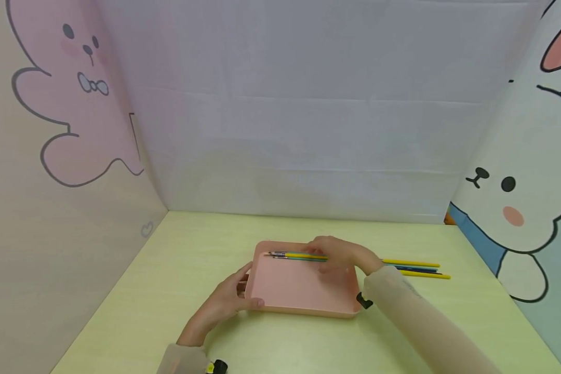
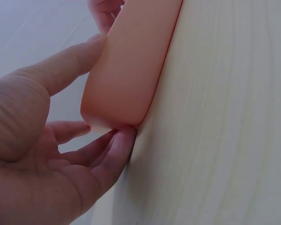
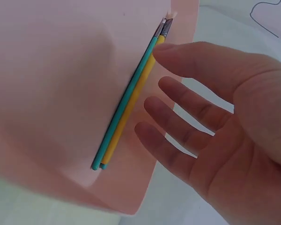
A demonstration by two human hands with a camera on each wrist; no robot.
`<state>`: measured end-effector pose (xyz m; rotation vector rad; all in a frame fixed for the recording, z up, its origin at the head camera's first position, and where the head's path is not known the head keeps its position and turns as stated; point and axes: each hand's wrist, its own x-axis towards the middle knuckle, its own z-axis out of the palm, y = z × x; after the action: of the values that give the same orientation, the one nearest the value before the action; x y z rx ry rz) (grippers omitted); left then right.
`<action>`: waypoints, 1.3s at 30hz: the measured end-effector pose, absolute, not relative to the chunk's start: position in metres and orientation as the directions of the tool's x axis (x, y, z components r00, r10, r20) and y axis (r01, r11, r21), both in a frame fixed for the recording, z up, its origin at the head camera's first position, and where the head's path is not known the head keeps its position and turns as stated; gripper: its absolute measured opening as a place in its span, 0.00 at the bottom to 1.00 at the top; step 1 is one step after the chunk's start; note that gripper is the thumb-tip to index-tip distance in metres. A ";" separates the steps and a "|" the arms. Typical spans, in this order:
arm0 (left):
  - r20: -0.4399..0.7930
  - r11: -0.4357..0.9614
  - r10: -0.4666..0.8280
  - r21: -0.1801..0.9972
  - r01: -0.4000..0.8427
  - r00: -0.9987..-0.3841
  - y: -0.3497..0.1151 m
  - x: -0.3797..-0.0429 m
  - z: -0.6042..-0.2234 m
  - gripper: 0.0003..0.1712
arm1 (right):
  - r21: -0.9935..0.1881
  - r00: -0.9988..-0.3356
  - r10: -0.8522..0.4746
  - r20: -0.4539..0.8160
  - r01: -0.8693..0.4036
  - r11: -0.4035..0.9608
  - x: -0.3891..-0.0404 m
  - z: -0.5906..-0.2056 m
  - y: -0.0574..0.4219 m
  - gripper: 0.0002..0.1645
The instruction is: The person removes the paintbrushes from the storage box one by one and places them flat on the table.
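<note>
A shallow pink tray (image 1: 294,293) lies on the table. At its front left corner my left hand (image 1: 222,302) holds it, thumb (image 2: 68,63) along the front rim and fingers against the left side. Inside the tray, along its back side, paintbrushes with yellow and teal handles (image 3: 126,101) lie close together, bristles toward the left. My right hand (image 1: 338,254) is over the handle ends of these brushes. In the right wrist view its fingers (image 3: 182,133) are loosely spread beside the brushes, gripping nothing, with the thumb tip near the yellow handle.
Several more paintbrushes (image 1: 416,269), with yellow, teal and dark blue handles, lie on the light wooden table (image 1: 205,234) right of the tray, partly hidden by the right forearm. A white sheet (image 1: 299,130) stands behind; cartoon-printed panels flank both sides.
</note>
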<state>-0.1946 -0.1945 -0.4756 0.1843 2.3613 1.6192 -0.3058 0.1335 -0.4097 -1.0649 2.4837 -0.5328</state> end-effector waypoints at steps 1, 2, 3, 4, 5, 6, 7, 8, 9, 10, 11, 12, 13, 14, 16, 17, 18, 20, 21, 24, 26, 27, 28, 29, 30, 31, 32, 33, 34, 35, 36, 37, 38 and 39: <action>-0.150 0.366 0.256 0.929 -0.048 -0.955 -0.195 -0.195 -0.475 0.63 | -0.479 -0.637 -0.745 -0.198 -0.600 0.641 -0.306 -0.410 0.132 0.36; -0.151 0.366 0.257 0.929 -0.048 -0.955 -0.195 -0.194 -0.475 0.63 | -0.477 -0.637 -0.744 -0.202 -0.600 0.643 -0.306 -0.410 0.132 0.35; -0.151 0.366 0.258 0.929 -0.048 -0.954 -0.194 -0.195 -0.475 0.63 | -0.473 -0.635 -0.745 -0.204 -0.602 0.643 -0.306 -0.410 0.131 0.35; -0.150 0.367 0.258 0.929 -0.047 -0.954 -0.194 -0.195 -0.475 0.63 | -0.470 -0.634 -0.746 -0.205 -0.604 0.643 -0.306 -0.410 0.130 0.35; -0.150 0.368 0.257 0.929 -0.046 -0.955 -0.194 -0.195 -0.475 0.63 | -0.467 -0.633 -0.745 -0.207 -0.606 0.644 -0.306 -0.411 0.129 0.35; -0.149 0.369 0.258 0.928 -0.046 -0.955 -0.194 -0.195 -0.475 0.63 | -0.463 -0.632 -0.747 -0.206 -0.609 0.643 -0.306 -0.412 0.129 0.36; -0.148 0.370 0.257 0.928 -0.044 -0.955 -0.194 -0.195 -0.475 0.63 | -0.463 -0.632 -0.747 -0.208 -0.609 0.644 -0.307 -0.412 0.128 0.35; -0.148 0.371 0.257 0.928 -0.044 -0.955 -0.194 -0.195 -0.475 0.63 | -0.463 -0.631 -0.747 -0.209 -0.609 0.644 -0.307 -0.413 0.127 0.35; -0.147 0.372 0.256 0.927 -0.043 -0.955 -0.194 -0.195 -0.475 0.62 | -0.462 -0.630 -0.748 -0.208 -0.611 0.643 -0.307 -0.414 0.127 0.36; -0.147 0.373 0.255 0.927 -0.043 -0.956 -0.194 -0.195 -0.475 0.62 | -0.462 -0.630 -0.748 -0.207 -0.611 0.643 -0.307 -0.414 0.126 0.36; -0.149 0.375 0.253 0.926 -0.045 -0.956 -0.194 -0.195 -0.475 0.62 | -0.460 -0.631 -0.747 -0.210 -0.610 0.645 -0.308 -0.415 0.126 0.35; -0.150 0.376 0.251 0.925 -0.047 -0.956 -0.194 -0.195 -0.475 0.63 | -0.457 -0.634 -0.744 -0.212 -0.608 0.649 -0.308 -0.415 0.125 0.35; -0.152 0.378 0.249 0.924 -0.048 -0.957 -0.193 -0.195 -0.475 0.63 | -0.457 -0.639 -0.738 -0.217 -0.602 0.655 -0.308 -0.415 0.125 0.35; -0.154 0.382 0.246 0.923 -0.050 -0.957 -0.193 -0.195 -0.474 0.63 | -0.451 -0.644 -0.733 -0.220 -0.599 0.662 -0.308 -0.415 0.124 0.34; -0.158 0.387 0.242 0.921 -0.054 -0.957 -0.193 -0.195 -0.474 0.63 | -0.448 -0.654 -0.721 -0.228 -0.587 0.674 -0.308 -0.415 0.124 0.33; -0.159 0.389 0.240 0.920 -0.056 -0.958 -0.193 -0.195 -0.474 0.63 | -0.447 -0.657 -0.718 -0.231 -0.584 0.678 -0.308 -0.415 0.123 0.33; -0.160 0.390 0.240 0.919 -0.056 -0.958 -0.193 -0.195 -0.474 0.63 | -0.449 -0.660 -0.714 -0.234 -0.577 0.682 -0.308 -0.415 0.123 0.33; -0.161 0.389 0.241 0.919 -0.057 -0.957 -0.193 -0.196 -0.474 0.63 | -0.455 -0.659 -0.713 -0.238 -0.573 0.682 -0.307 -0.415 0.123 0.31; -0.161 0.387 0.244 0.920 -0.056 -0.956 -0.193 -0.196 -0.474 0.63 | -0.459 -0.654 -0.718 -0.239 -0.575 0.677 -0.308 -0.415 0.122 0.30; -0.156 0.380 0.254 0.924 -0.050 -0.955 -0.193 -0.195 -0.475 0.63 | -0.458 -0.634 -0.739 -0.229 -0.600 0.656 -0.308 -0.418 0.122 0.25; -0.151 0.373 0.261 0.927 -0.045 -0.953 -0.193 -0.196 -0.475 0.63 | -0.456 -0.618 -0.755 -0.219 -0.619 0.639 -0.309 -0.419 0.122 0.23; -0.149 0.372 0.264 0.927 -0.042 -0.953 -0.193 -0.195 -0.476 0.63 | -0.455 -0.614 -0.759 -0.216 -0.625 0.635 -0.310 -0.420 0.122 0.22; -0.147 0.371 0.266 0.928 -0.040 -0.953 -0.193 -0.195 -0.476 0.63 | -0.452 -0.612 -0.762 -0.211 -0.631 0.631 -0.310 -0.421 0.123 0.22; -0.146 0.370 0.268 0.928 -0.038 -0.952 -0.193 -0.195 -0.476 0.63 | -0.452 -0.614 -0.760 -0.212 -0.628 0.633 -0.311 -0.422 0.123 0.22; -0.146 0.369 0.270 0.929 -0.038 -0.952 -0.193 -0.195 -0.475 0.63 | -0.450 -0.613 -0.761 -0.213 -0.630 0.633 -0.311 -0.423 0.123 0.21; -0.147 0.370 0.270 0.928 -0.039 -0.952 -0.193 -0.195 -0.475 0.63 | -0.454 -0.610 -0.763 -0.213 -0.630 0.630 -0.312 -0.424 0.123 0.20; -0.148 0.372 0.269 0.928 -0.039 -0.952 -0.193 -0.195 -0.475 0.63 | -0.453 -0.609 -0.764 -0.214 -0.631 0.630 -0.312 -0.425 0.122 0.18; -0.149 0.372 0.269 0.927 -0.040 -0.952 -0.193 -0.195 -0.475 0.63 | -0.449 -0.610 -0.762 -0.216 -0.631 0.633 -0.312 -0.425 0.122 0.19; -0.148 0.370 0.269 0.928 -0.040 -0.952 -0.193 -0.194 -0.475 0.63 | -0.445 -0.612 -0.760 -0.221 -0.630 0.637 -0.312 -0.425 0.122 0.20; -0.147 0.368 0.269 0.929 -0.040 -0.952 -0.194 -0.194 -0.474 0.63 | -0.444 -0.614 -0.756 -0.228 -0.625 0.642 -0.313 -0.426 0.121 0.21; -0.147 0.364 0.269 0.930 -0.041 -0.952 -0.194 -0.194 -0.474 0.63 | -0.444 -0.616 -0.752 -0.236 -0.620 0.647 -0.313 -0.426 0.121 0.22; -0.145 0.362 0.268 0.931 -0.040 -0.952 -0.194 -0.194 -0.474 0.63 | -0.443 -0.620 -0.746 -0.244 -0.613 0.654 -0.313 -0.425 0.121 0.25; -0.144 0.359 0.268 0.932 -0.040 -0.953 -0.194 -0.194 -0.474 0.63 | -0.437 -0.625 -0.739 -0.252 -0.608 0.663 -0.313 -0.425 0.120 0.27; -0.143 0.355 0.267 0.934 -0.041 -0.953 -0.194 -0.194 -0.473 0.63 | -0.435 -0.629 -0.733 -0.259 -0.601 0.670 -0.313 -0.425 0.120 0.29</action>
<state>-0.1936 -0.1938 -0.4734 0.2023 2.3495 1.6315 -0.3130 0.1204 -0.4253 -1.0422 2.4706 -0.4316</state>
